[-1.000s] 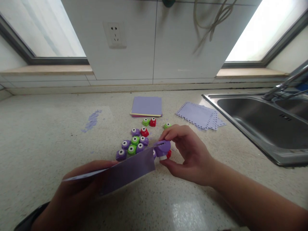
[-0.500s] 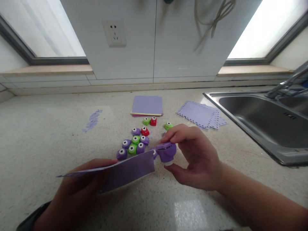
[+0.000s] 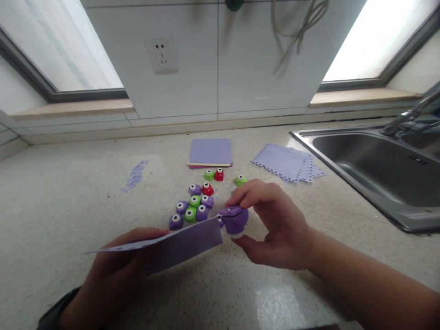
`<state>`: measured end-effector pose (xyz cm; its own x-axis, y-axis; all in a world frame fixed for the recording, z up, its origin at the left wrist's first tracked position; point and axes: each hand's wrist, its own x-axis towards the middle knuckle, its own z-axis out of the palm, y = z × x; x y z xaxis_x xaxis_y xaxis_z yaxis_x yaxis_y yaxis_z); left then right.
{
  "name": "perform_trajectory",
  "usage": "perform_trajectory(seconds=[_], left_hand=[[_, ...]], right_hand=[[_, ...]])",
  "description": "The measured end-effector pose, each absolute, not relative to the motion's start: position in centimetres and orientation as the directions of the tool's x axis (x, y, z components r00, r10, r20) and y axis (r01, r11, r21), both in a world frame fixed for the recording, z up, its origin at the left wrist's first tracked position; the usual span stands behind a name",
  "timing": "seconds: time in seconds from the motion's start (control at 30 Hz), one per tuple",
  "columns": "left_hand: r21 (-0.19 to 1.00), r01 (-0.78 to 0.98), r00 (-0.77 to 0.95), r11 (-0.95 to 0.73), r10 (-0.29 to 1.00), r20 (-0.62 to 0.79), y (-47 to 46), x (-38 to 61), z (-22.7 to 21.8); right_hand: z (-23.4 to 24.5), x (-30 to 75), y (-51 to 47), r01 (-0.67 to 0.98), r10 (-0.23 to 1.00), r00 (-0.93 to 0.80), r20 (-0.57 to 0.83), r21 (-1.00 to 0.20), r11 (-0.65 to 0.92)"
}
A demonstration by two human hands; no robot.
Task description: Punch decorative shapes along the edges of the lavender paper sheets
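A sheet of purple paper (image 3: 187, 247) is held tilted above the counter by my left hand (image 3: 117, 266), whose fingers are partly hidden by it. Small punched holes show along the sheet's left part. Between thumb and fingers, my right hand (image 3: 275, 224) grips a purple craft punch (image 3: 234, 220), its white button facing down. The punch's slot meets the sheet's right corner; whether the paper sits inside it I cannot tell. Behind the sheet stand several purple punches (image 3: 202, 213), green punches (image 3: 190, 214) and two red punches (image 3: 207, 189), each with a star on its white button.
A stack of coloured paper (image 3: 210, 152) lies near the wall. To its right are purple sheets with punched edges (image 3: 282, 162). Small purple cut-outs (image 3: 135, 176) are piled at left. A steel sink (image 3: 364, 169) is set into the counter (image 3: 68, 192) at right.
The purple punch has shifted slightly left, so its slot is now up against the corner of the sheet. The camera view has tilted up a little.
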<state>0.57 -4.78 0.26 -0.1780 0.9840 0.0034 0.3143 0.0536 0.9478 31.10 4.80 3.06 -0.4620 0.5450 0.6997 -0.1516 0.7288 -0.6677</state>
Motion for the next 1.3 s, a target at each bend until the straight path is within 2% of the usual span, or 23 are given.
perform_trajectory(seconds=[0.57,1.03,1.3], left_hand=[[0.949,0.312,-0.246,0.042,0.969,0.038,-4.9,1.5,0.9],[0.969,0.248,-0.222,-0.017,0.972,0.074,-4.8,1.8,1.3],[0.982,0.187,-0.167,0.001,0.985,0.031,-4.8,1.4,0.9]], right_hand=[[3.2,31.3,4.8,-0.112,0.5,-0.512,0.698,-0.632,0.767],[3.4,31.6,4.8,-0.118,0.464,-0.541,0.701,-0.61,0.783],[3.5,31.6,4.9,-0.128,0.434,-0.547,0.715,-0.584,0.801]])
